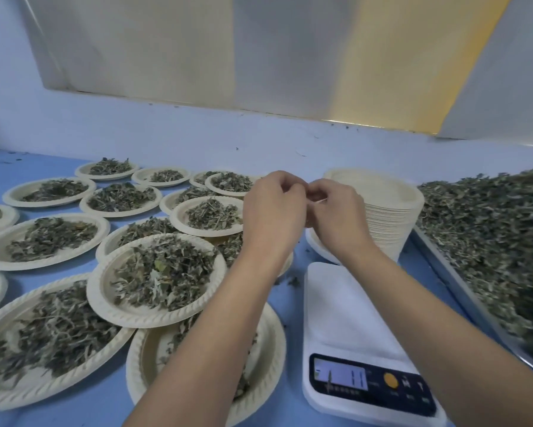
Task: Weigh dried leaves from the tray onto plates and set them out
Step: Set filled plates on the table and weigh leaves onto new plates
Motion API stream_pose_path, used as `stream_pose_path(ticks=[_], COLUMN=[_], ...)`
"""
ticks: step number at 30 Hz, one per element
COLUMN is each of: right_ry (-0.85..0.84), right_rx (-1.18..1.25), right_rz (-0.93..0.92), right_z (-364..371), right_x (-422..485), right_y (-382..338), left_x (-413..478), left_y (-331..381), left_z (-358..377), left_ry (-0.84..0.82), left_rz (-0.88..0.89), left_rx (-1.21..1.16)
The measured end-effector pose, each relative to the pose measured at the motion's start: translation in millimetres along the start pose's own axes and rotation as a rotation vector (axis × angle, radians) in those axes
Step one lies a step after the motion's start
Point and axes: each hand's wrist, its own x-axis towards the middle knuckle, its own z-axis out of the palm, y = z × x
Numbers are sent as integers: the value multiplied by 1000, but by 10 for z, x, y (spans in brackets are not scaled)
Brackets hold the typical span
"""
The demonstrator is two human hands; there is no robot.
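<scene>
My left hand (272, 208) and my right hand (336, 211) meet fingertip to fingertip at the left rim of a tall stack of empty paper plates (391, 211). The fingers are curled; what they pinch is hidden behind them. Below the hands stands a white digital scale (351, 318) with a bare platform and a lit display. A metal tray (453, 272) heaped with dried leaves (489, 235) lies on the right. Several paper plates of dried leaves (157, 275) cover the blue table on the left, some overlapping.
A pale blue wall and a white hanging sheet (197, 50) close off the back of the table (292, 423). An empty plate (320, 251) lies under the stack's left side. Loose leaf crumbs lie near the scale.
</scene>
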Motion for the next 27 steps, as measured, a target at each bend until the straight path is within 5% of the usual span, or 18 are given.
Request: stream_pose_path(ticks=[4, 8, 27], right_ry=[148, 35, -7], right_rx=[-453, -860, -952], right_rz=[-274, -252, -231], right_z=[-416, -635, -557], right_x=[97, 167, 161], right_y=[93, 238, 287], left_x=[15, 39, 36], left_y=[45, 26, -49], left_z=[113, 186, 227], left_ry=[-5, -2, -20], left_rz=[-18, -30, -43], left_rx=[-37, -82, -94])
